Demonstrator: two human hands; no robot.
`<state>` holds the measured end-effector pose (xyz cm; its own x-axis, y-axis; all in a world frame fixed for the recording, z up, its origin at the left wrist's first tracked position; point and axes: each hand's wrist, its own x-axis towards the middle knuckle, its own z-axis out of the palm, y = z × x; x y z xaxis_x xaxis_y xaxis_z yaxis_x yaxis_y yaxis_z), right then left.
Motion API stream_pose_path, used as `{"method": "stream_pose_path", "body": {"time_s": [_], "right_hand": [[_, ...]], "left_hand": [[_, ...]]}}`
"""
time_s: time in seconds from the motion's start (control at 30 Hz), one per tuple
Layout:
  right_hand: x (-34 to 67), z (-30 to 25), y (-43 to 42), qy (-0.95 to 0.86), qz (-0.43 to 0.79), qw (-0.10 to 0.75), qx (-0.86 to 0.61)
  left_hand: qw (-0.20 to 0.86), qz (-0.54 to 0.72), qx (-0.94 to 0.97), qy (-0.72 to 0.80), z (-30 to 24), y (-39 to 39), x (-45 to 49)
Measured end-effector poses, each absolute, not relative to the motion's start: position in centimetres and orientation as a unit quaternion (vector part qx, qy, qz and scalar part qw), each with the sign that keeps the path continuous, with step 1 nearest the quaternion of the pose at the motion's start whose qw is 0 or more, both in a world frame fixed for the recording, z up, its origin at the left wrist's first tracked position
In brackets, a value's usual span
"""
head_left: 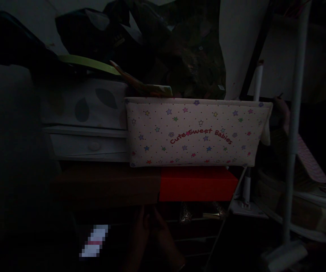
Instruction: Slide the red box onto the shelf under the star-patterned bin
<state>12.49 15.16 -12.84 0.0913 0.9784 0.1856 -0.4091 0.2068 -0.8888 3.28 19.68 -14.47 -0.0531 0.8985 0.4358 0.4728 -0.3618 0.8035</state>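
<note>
i see both hands low in the dark, left hand (140, 230) touching right hand (163, 236), below the red box (197, 184). their grip i cannot tell. star-print bag (194, 132) sits above.

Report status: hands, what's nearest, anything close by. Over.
Left hand and right hand together, low in the dark; grip unclear. Red box just above them. Star-print pouch sits on it, white drawers left.

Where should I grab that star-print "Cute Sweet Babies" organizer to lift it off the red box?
Probably by the two short ends of the star-print organizer, coming from the front. It is long and stands upright on the red box, with things sticking out of its open top. The white drawer unit crowds the left end, so that grip looks tighter.
</note>
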Motion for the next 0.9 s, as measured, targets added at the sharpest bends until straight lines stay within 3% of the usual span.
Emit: {"method": "stream_pose_path", "body": {"time_s": [0.4, 0.57, 0.73, 0.8, 0.9], "right_hand": [[13.4, -11.4, 13.0, -0.521, 0.435, 0.589, -0.439], [18.3, -10.4, 12.2, -0.483, 0.199, 0.574, -0.630], [24.5, -11.4, 11.7, -0.462, 0.073, 0.541, -0.699], [25.5, -12.4, 11.9, -0.499, 0.029, 0.499, -0.708], [25.4, -14.1, 12.3, -0.561, 0.014, 0.453, -0.693]], "left_hand": [[0.185, 0.489, 0.662, 0.537, -15.2, 19.5, 3.6], [0.142, 0.496, 0.665, 0.541, -14.2, 18.9, 3.3], [0.068, 0.520, 0.661, 0.536, -12.2, 16.3, 3.8], [0.094, 0.539, 0.666, 0.508, -12.1, 15.1, 4.7], [0.236, 0.514, 0.691, 0.450, -13.0, 13.6, 6.5]]}}
